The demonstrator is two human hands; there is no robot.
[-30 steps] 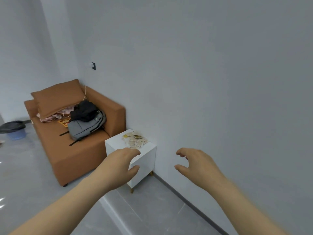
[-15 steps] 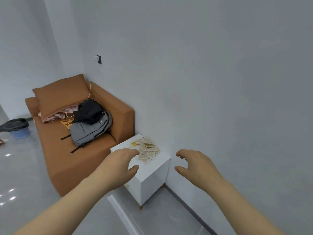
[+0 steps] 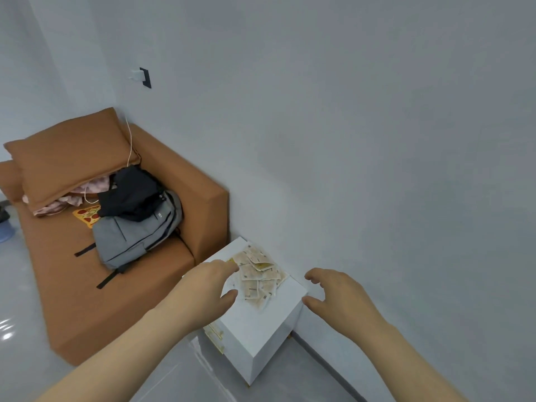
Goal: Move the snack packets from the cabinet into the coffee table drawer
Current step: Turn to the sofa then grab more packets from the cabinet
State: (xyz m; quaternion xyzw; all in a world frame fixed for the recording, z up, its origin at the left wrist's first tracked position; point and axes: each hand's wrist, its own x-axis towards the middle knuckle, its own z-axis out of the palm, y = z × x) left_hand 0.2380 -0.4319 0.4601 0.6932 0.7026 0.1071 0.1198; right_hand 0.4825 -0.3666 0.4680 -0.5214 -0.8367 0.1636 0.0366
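At the far left edge, on the shiny grey floor (image 3: 34, 285), a blue tub (image 3: 5, 232) is partly cut off by the frame. Next to it stands a brown sofa (image 3: 72, 300) pushed into the corner of the room. A brown cushion (image 3: 66, 158) leans at its back, with pink cloth (image 3: 69, 200) bunched under the cushion's lower edge. A flat thing printed like a pizza slice (image 3: 87, 216) lies on the seat. Beside it a grey backpack (image 3: 136, 236) rests against the sofa arm, with a black bundle (image 3: 130, 192) on top of it. A thin white cable (image 3: 129, 146) runs down the wall behind the cushion, below a black wall socket (image 3: 145, 77).

Just right of the sofa arm, against the wall, is a small white cabinet (image 3: 261, 329) with gold handles (image 3: 215, 332) on its front. The snack packets (image 3: 258, 274), pale tan with a few yellow ones, lie in a loose overlapping heap on the cabinet's top, toward the wall side.

The left hand (image 3: 203, 288) is held over the left part of the cabinet top, empty, its fingers loosely bent and thumb spread. Its fingertips (image 3: 232, 266) reach the near edge of the heap, though whether they touch a packet cannot be told. The right hand (image 3: 339, 294) hangs past the cabinet's right corner, in front of the plain grey wall (image 3: 377, 140), also empty, with fingers relaxed in a curve and thumb pointing toward the cabinet. A dark skirting strip (image 3: 324, 361) runs along the foot of the wall.
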